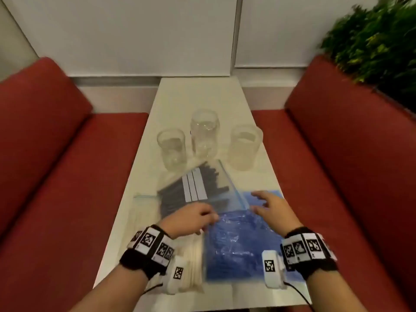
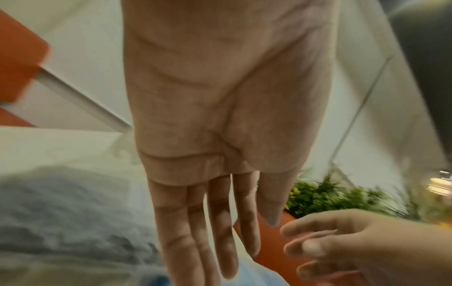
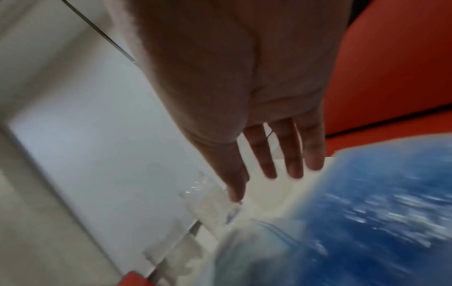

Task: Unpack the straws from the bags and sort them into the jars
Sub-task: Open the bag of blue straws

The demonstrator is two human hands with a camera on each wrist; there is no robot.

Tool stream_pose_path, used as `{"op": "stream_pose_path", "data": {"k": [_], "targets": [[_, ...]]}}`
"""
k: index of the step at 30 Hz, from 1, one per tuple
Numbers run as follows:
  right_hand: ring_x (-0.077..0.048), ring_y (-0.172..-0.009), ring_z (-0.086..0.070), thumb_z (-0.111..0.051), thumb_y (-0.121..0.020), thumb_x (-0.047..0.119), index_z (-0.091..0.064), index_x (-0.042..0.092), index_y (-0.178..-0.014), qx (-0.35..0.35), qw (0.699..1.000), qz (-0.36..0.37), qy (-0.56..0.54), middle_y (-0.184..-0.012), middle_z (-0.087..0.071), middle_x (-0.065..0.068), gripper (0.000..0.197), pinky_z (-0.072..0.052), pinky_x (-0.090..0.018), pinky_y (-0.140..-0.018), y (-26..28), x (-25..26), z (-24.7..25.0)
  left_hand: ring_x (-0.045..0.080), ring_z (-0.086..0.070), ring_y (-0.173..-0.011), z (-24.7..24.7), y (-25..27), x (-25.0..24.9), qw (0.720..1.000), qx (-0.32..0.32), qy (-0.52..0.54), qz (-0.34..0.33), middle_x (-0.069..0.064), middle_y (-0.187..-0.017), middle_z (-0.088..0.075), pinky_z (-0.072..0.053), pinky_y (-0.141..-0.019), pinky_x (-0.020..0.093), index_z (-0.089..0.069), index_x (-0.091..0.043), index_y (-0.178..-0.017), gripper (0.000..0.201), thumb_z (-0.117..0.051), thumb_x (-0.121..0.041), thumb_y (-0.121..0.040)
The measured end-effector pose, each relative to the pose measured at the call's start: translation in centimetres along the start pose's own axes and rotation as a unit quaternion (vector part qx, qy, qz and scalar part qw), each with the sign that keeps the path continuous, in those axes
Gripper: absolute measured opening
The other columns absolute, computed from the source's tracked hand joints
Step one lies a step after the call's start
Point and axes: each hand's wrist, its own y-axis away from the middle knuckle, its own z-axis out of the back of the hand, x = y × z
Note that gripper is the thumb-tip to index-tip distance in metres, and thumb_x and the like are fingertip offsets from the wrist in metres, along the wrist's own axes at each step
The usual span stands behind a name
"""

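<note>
We see three clear jars [image 1: 204, 140] on the table [image 1: 198, 95]. Nearer than the jars lie bags of black [image 1: 195, 188], white [image 1: 146, 212] and blue straws [image 1: 238, 242], our left hand [image 1: 191, 218] and right hand [image 1: 270, 208] over the blue one, fingers loose.

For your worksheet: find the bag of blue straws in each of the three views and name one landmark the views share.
Head: blue bag low centre-right, between both hands.
Left wrist: only a blurred blue sliver at the bottom edge, below the fingers.
Right wrist: blue bag fills the lower right, blurred.
Shared landmark: the red seat.
</note>
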Motion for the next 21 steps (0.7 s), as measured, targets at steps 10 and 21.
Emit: {"op": "stream_pose_path", "data": {"k": [10,21], "targets": [[-0.044,-0.130,-0.046,-0.068,-0.090,0.047,-0.033,0.011,-0.149,-0.119,0.953,-0.269,0.074,-0.143,-0.047,-0.026,0.078,-0.038,-0.048,-0.109,3.3,-8.9,-3.7,0.021,-0.057,-0.126,-9.3,-2.8,0.6,0.990,0.008,-0.114,-0.077,0.003,-0.141,-0.058,-0.044,-0.103,0.031,-0.059,-0.018,-0.137,0.042,-0.062,-0.037,-0.099],[-0.024,-0.074,-0.066,-0.067,-0.093,0.027,-0.067,0.005,-0.094,-0.070,0.992,-0.102,-0.010,-0.085,-0.069,-0.010,0.023,-0.041,-0.026,-0.057,6.3,-3.1,3.1,0.024,-0.019,-0.152,-8.7,0.6,-1.7,0.982,0.065,-0.139,-0.110,-0.013,-0.164,-0.025,-0.016,-0.125,0.042,-0.026,-0.040,-0.156,0.105,-0.076,-0.072,-0.070]]}}
